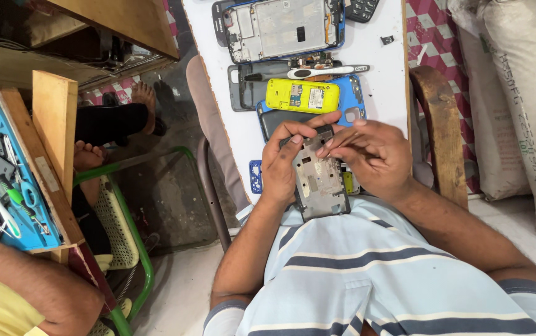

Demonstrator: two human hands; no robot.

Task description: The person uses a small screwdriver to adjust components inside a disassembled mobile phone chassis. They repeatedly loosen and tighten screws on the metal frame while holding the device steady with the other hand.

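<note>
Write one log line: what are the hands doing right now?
left hand: holds grey phone frame | right hand: fingertips on frame top | behind: yellow phone on white table

A white table top (380,81) stretches away in the middle. Wooden furniture (125,22) stands far left, pale sacks (517,93) lean at right over a red-and-white chequered floor (433,37), and a green-framed chair (132,230) sits near left.

I see 1 grey phone frame (319,177), stripped to its inner metal plate with small cutouts, held upright over my lap just before the white board, its top edge pinched by fingertips.
</note>
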